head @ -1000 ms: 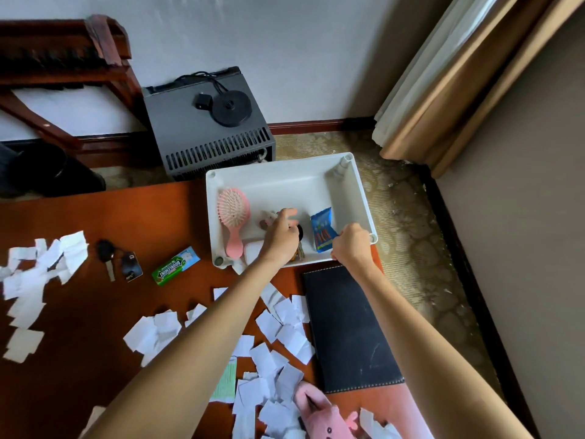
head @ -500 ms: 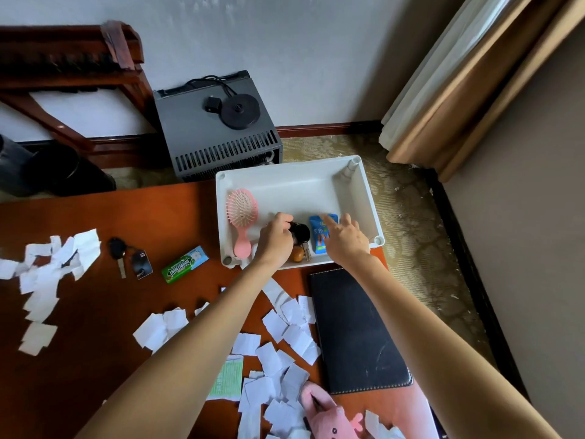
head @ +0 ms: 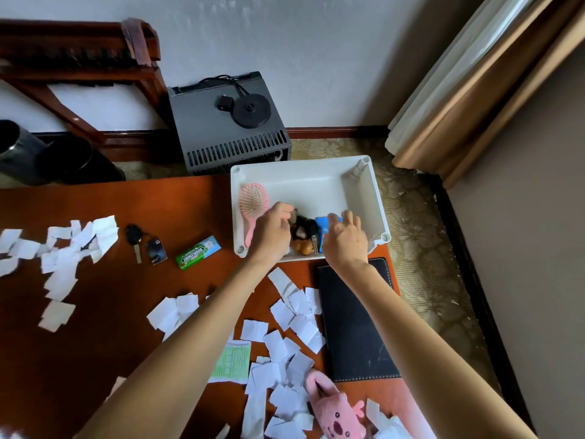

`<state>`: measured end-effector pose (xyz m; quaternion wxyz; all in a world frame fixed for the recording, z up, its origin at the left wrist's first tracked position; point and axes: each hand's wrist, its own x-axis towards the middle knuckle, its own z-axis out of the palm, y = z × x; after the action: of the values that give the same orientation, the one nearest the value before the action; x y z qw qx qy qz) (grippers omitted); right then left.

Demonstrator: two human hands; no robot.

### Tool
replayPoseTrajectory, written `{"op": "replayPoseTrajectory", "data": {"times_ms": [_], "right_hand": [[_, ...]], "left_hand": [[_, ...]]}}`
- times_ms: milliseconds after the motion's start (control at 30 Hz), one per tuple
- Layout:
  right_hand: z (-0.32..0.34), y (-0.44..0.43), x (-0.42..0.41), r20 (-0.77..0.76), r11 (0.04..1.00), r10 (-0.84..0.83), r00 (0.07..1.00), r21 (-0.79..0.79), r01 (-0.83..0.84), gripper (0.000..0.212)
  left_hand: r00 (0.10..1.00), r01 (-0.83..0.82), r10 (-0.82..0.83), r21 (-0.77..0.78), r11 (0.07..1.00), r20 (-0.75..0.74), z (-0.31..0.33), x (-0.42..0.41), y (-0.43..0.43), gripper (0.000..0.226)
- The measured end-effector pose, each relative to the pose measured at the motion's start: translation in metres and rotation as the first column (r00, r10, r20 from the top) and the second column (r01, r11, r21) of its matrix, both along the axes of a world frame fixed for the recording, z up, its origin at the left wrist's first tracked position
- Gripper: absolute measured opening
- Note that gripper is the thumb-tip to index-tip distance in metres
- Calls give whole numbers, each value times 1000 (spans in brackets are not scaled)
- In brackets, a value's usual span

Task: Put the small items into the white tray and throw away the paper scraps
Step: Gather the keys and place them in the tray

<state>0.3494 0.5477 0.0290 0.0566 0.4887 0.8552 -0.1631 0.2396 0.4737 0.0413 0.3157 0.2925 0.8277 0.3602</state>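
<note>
Since the tray (head: 378, 198) sits at the far right corner of the table (head: 95, 327), its far rim seemingly past the table edge, I have little margin there: carpet (head: 421, 248) lies to the right and a black box (head: 221, 134) stands on the floor just behind. Inside, the far half is bare white. The near half holds a pink brush (head: 253, 201) at the left, a dark bundle (head: 304, 226) in the middle and a blue packet (head: 323, 224) just right of it.

On the red-brown wood, scraps (head: 294, 312) lie scattered near me and in a second patch far left. Gum (head: 198, 256) and a key (head: 135, 239) lie left of the tray, a black folder (head: 357, 327) near its front and a pink plush (head: 335, 413) at the near edge. A curtain (head: 474, 90) hangs at the right wall.

My left hand (head: 272, 231) is over the tray between brush and bundle, fingers curled toward the bundle; I cannot tell whether they pinch it. My right hand (head: 345, 242) hovers over the packet, fingers spread and fairly straight, holding nothing
</note>
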Motion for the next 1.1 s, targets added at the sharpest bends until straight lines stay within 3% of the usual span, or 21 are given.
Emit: {"op": "replayPoseTrajectory", "data": {"times_ms": [133,233,400,500,600,700,800,900,1100], "right_hand": [[15,-43,-35,-253,987,149,956,100,-128,36],[12,-89,-64,-331,947,317,889,50,-318,31],[-15,-142,-94,-262,872,425,867,-139,-469,41],[-29,-151,-108,-223,887,247,943,-341,-312,30],[-33,-146,-123,-154,911,-20,988,-410,-45,27],[-32,-140,-142,-107,870,-211,972,-473,137,39],[-35,-140,-158,-53,870,-207,977,-466,159,49],[-40,-141,-168,9,870,-190,982,-461,173,57],[-44,-143,-182,16,875,-172,985,-456,161,52]], "left_hand": [[960,-175,174,15,984,-218,8,-27,-49,33],[921,-311,282,-74,948,-268,-8,-50,-93,31],[942,-165,60,-299,940,-329,-45,-81,-132,38],[934,-79,-56,-357,931,-353,-56,-92,-140,45],[939,-1,-128,-373,928,-321,-65,-95,-143,38],[960,45,-107,-231,972,-260,-72,-96,-155,31],[936,-167,147,-37,985,-320,-75,-108,-170,23],[865,-333,295,-24,943,-406,-73,-136,-174,27],[847,-180,21,-250,951,-531,-78,-191,-159,40]]}}
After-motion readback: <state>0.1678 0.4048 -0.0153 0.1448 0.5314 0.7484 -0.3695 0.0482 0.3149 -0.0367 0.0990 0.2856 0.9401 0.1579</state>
